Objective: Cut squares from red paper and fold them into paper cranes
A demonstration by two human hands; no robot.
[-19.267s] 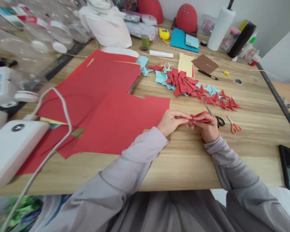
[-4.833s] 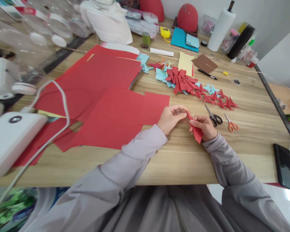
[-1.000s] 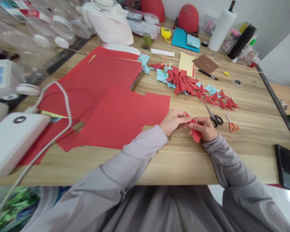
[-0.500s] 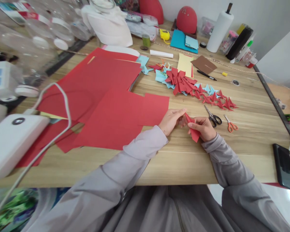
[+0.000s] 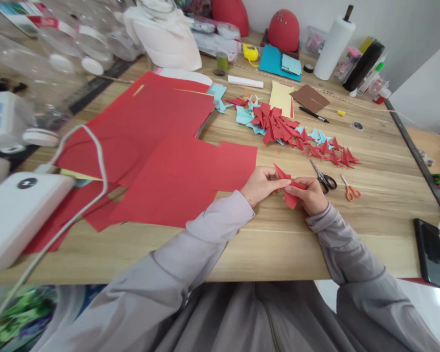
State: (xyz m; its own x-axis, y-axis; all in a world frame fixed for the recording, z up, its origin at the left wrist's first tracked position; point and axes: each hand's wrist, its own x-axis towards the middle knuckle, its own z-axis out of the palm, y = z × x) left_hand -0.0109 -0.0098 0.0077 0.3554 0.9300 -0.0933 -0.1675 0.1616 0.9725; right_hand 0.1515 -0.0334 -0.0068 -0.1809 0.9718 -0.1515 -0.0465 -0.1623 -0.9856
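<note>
A folded red paper piece (image 5: 291, 199) is held between my two hands above the wooden table, one pointed tip standing up and a wider flap hanging down. My left hand (image 5: 261, 186) pinches it from the left, thumb stretched along its middle. From the right, my right hand (image 5: 313, 195) grips it between thumb and fingers. Large red paper sheets (image 5: 165, 181) lie to the left of my hands. Beyond them is a pile of folded red paper pieces (image 5: 273, 123), with light blue folded pieces (image 5: 244, 115) among them.
Black-handled scissors (image 5: 326, 180) and orange-handled scissors (image 5: 350, 189) lie just right of my right hand. A phone (image 5: 432, 252) rests at the right front edge. A white box (image 5: 29, 210) with a looping cable stands at left. A black pen (image 5: 313, 114) lies farther back.
The red paper has turned in my hands, and a pointed tip now sticks up above my fingers. My left thumb has moved down and right onto its middle.
</note>
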